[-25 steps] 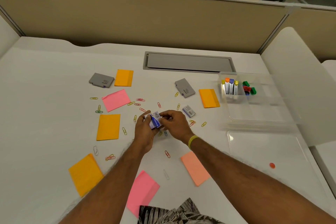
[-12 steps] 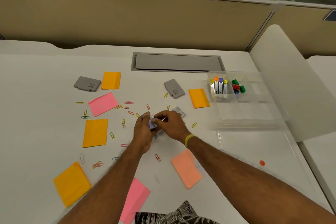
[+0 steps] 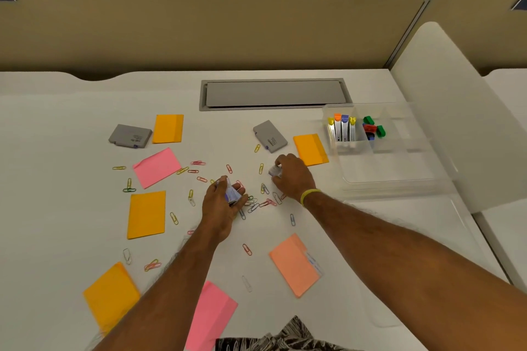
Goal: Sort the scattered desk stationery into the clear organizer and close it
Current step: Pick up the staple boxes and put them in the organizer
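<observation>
My white desk (image 3: pixel 57 208) holds paper clips (image 3: pixel 258 204) strewn between and around my left hand (image 3: pixel 221 208) and right hand (image 3: pixel 293 177), with a small box (image 3: pixel 275 171) under my right fingers. Orange pads (image 3: pixel 147 214) and pink pads (image 3: pixel 156 167) lie left of my left hand, grey boxes (image 3: pixel 130 136) beyond both hands, and the clear organizer (image 3: pixel 399 179) right of my right hand.

Clear glossy plastic organizer (image 3: pixel 399 168); matt white desk (image 3: pixel 57 179); paper notes (image 3: pixel 147 214).

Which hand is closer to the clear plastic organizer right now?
Right. The right hand sits left of the clear plastic organizer, gripping a small white-and-blue box. The left hand is farther left, holding a second small box among the scattered paper clips.
</observation>
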The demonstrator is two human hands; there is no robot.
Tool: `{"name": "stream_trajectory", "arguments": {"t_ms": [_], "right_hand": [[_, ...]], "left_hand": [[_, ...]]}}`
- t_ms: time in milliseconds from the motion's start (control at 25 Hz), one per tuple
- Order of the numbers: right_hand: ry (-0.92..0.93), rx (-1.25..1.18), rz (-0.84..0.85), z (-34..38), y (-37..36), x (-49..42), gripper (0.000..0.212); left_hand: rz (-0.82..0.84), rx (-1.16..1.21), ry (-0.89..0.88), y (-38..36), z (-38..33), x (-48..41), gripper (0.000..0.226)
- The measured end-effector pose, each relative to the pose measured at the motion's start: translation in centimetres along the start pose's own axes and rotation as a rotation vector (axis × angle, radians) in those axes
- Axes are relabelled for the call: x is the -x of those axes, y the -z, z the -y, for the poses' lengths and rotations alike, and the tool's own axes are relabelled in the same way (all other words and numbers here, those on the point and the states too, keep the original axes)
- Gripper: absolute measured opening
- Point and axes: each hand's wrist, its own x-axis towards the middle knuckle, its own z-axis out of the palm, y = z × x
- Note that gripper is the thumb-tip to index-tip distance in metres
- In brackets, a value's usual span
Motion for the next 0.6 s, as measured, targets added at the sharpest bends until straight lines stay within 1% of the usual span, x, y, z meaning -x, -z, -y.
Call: {"name": "stream_trajectory", "arguments": {"t_ms": [80, 120, 240, 320, 400, 520, 600], "right_hand": [[-0.022, -0.074, -0.008, 0.4, 0.3, 0.0, 0.039], [-0.039, -0.178, -0.021, 0.8, 0.6, 0.2, 0.039], [-0.061, -0.627, -0.026, 2.6, 1.3, 1.7, 0.030], [-0.059, -0.794, 0.008, 3.7, 1.5, 3.0, 0.024], [-0.085, -0.864, 0.034, 4.4, 1.5, 4.1, 0.019], [-0.103, -0.830, 0.026, 4.4, 0.9, 5.5, 0.018], [-0.118, -0.841, 0.005, 4.3, 0.9, 6.4, 0.016]], "left_hand": [[0.004, -0.006, 0.000, 0.0, 0.0, -0.1, 0.040], [0.008, -0.009, 0.001, -0.2, 0.0, 0.0, 0.040], [0.007, -0.039, -0.016, -0.9, 0.1, 0.4, 0.039], [0.007, -0.078, -0.047, -1.6, 0.4, 1.0, 0.038], [0.010, -0.116, -0.066, -2.1, 0.6, 1.3, 0.038], [0.027, -0.148, -0.051, -2.6, 0.8, 2.2, 0.041], [0.045, -0.123, -0.029, -3.0, 0.8, 3.3, 0.041]]}}
